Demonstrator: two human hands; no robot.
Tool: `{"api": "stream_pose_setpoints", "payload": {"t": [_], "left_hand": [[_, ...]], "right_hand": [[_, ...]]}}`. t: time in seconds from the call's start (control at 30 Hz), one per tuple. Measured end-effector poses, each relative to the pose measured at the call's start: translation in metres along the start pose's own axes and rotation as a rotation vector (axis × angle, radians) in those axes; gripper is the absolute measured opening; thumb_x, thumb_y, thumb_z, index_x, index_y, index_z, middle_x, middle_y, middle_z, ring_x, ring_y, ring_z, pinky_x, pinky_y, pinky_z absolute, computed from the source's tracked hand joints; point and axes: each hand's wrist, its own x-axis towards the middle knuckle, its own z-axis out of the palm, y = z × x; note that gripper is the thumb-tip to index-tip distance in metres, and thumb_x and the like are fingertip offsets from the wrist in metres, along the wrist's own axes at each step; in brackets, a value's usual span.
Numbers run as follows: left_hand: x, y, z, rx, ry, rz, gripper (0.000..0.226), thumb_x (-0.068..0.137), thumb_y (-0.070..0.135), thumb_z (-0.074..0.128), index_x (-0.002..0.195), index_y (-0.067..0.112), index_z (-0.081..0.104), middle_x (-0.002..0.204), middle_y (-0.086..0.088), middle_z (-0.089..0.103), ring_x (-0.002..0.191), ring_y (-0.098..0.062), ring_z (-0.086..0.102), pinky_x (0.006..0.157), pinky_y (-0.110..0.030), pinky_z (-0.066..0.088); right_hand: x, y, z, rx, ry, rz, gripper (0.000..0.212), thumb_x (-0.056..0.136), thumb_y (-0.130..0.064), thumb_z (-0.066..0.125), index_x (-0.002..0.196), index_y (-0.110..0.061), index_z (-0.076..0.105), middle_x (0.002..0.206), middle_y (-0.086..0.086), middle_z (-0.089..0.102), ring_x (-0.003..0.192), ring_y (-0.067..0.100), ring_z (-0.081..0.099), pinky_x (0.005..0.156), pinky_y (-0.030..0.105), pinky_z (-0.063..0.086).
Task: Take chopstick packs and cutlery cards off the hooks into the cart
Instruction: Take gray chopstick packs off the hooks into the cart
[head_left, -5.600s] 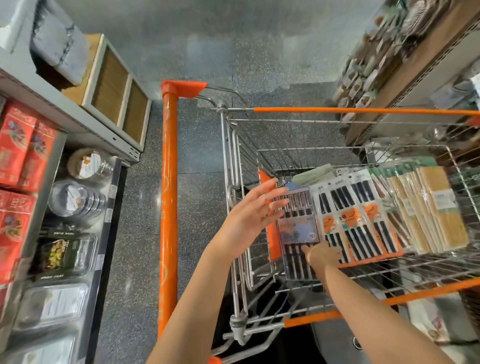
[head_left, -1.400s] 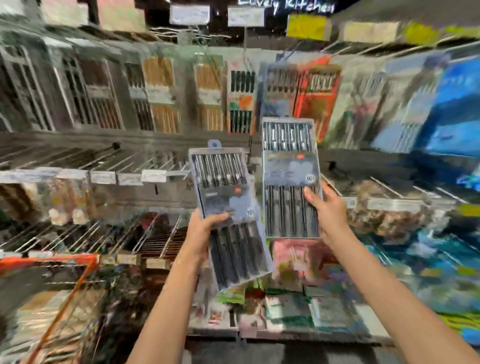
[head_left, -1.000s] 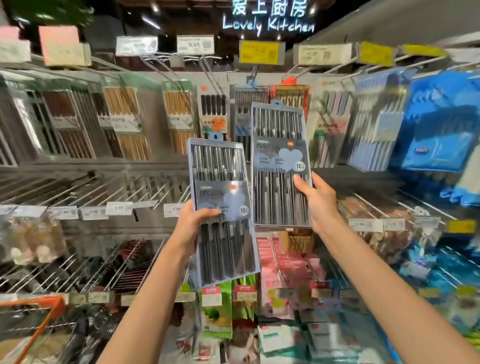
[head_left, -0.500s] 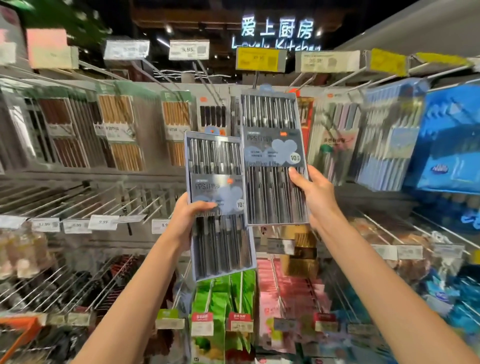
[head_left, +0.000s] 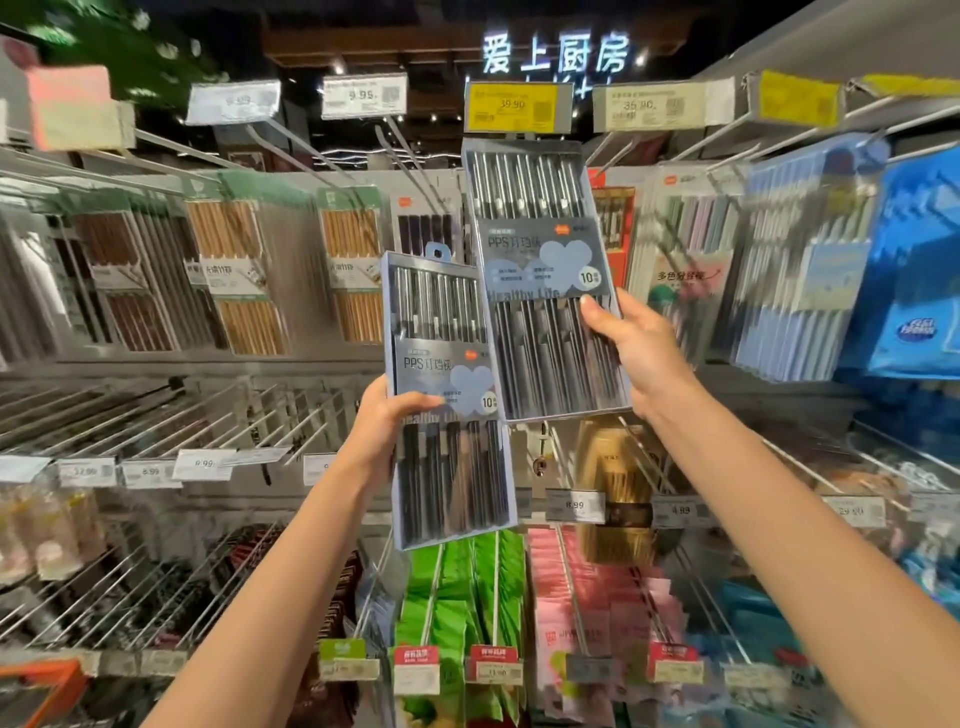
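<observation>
Two flat grey-blue packs of dark chopsticks: lower pack (head_left: 447, 400) gripped by left hand (head_left: 387, 421), upper pack (head_left: 545, 280) pinched by right hand (head_left: 636, 348), overlapping below yellow price tag (head_left: 517, 106).

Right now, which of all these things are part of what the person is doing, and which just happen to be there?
Part of the job:
- grey chopstick pack, held by the left hand
- second grey pack, held by the right hand
- bamboo chopstick packs on hooks

Just there:
- green packets
- pink packets
- yellow price tag
- neon sign
</observation>
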Motion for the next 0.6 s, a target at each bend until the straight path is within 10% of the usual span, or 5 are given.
{"api": "stream_pose_setpoints", "payload": {"t": [0.13,0.27,0.6], "left_hand": [[0.007,0.000,-0.003,-0.002,-0.027,0.018,0.054,0.045,0.023,0.072,0.097,0.011,0.065,0.081,0.004,0.075,0.076,-0.010,0.070,0.065,-0.019,0.053],[0.008,-0.002,-0.006,0.005,-0.015,0.047,0.043,0.052,0.013,0.068,0.094,0.010,0.064,0.078,0.007,0.075,0.072,-0.006,0.069,0.063,-0.016,0.051],[0.008,-0.010,-0.025,0.036,0.039,0.039,0.036,0.056,0.010,0.062,0.091,0.004,0.063,0.072,0.006,0.073,0.067,-0.005,0.068,0.059,-0.014,0.050]], "right_hand": [[0.006,0.006,0.004,-0.014,-0.003,-0.019,0.043,0.091,-0.020,0.064,0.133,-0.018,0.055,0.122,-0.008,0.063,0.108,0.002,0.056,0.084,0.008,0.039],[0.017,0.014,0.009,-0.001,0.035,0.001,0.058,0.088,-0.027,0.067,0.141,-0.013,0.046,0.139,-0.001,0.053,0.129,0.012,0.047,0.111,0.029,0.031],[0.051,0.012,0.033,-0.069,0.092,0.077,0.049,0.093,-0.020,0.061,0.140,-0.015,0.047,0.137,-0.003,0.054,0.121,0.011,0.048,0.095,0.023,0.031]]}}
